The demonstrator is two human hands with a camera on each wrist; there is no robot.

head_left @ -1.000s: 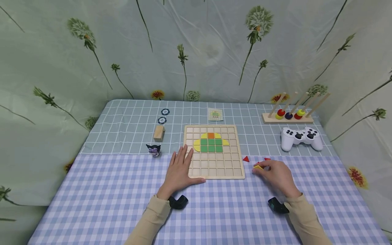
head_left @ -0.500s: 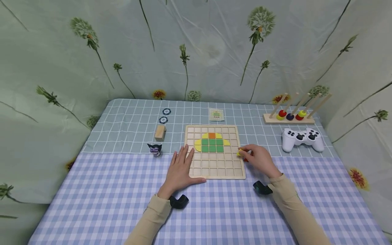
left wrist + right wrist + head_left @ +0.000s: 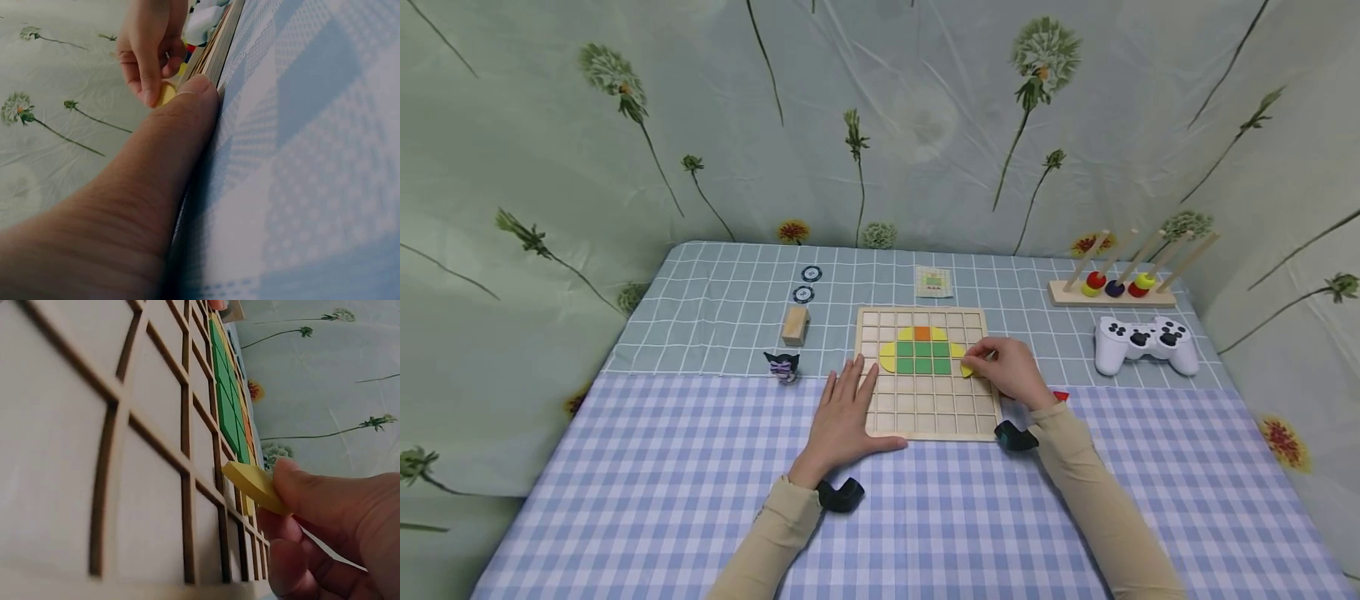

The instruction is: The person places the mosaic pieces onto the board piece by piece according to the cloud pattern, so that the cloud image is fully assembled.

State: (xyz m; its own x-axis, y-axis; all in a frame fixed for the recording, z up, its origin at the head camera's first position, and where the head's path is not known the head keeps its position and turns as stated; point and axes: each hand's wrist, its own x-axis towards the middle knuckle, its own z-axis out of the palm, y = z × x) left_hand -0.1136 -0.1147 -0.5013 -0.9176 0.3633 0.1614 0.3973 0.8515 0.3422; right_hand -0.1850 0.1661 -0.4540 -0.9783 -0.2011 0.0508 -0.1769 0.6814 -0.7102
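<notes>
My right hand (image 3: 1011,371) pinches yellow piece (image 3: 967,371) between thumb and fingertips, over right side of grid board (image 3: 925,425), just right of green squares (image 3: 923,358). Piece tilted, near edge raised off cells, as right wrist view shows (image 3: 253,484). My left hand (image 3: 842,412) lies flat, fingers straight, on board's left edge, thumb along front edge. Advice: keep left hand pressing so board cannot slide; level piece over target cell, align straight edges with cell walls, lower, then release.
</notes>
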